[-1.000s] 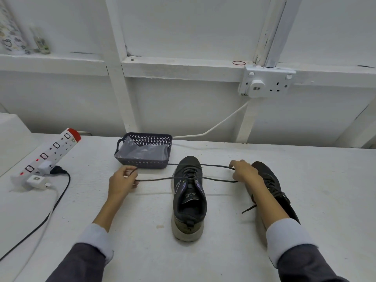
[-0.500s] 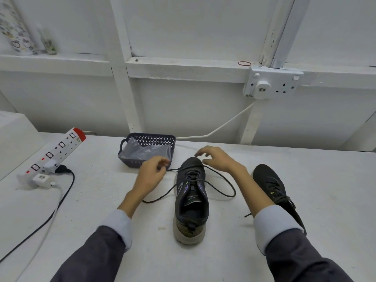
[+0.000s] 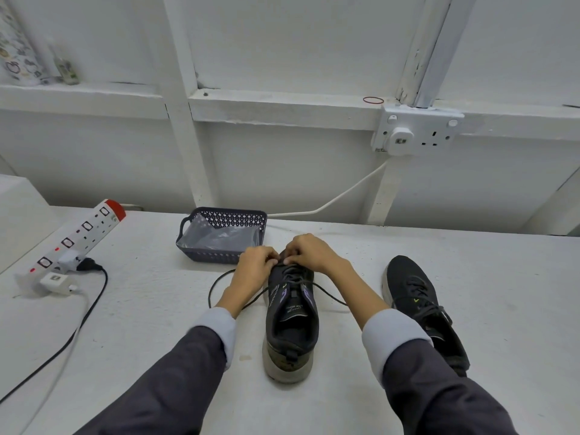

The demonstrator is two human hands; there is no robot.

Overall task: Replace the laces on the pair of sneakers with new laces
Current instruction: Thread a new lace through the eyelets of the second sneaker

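Dark lace [image 3: 219, 282] trailed toward the person from the toe-end eyelets of the middle sneaker [image 3: 291, 321], where left hand [image 3: 255, 267] and right hand [image 3: 309, 253], equally near, pinched it.

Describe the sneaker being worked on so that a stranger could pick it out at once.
On the white table, just in front of the dark perforated basket, stands a black sneaker between the person's forearms. Both hands, left hand and right hand, meet at its toe end. Unlike the other sneaker lying to its right, it has purple side markings and loose lace ends trailing out both sides.
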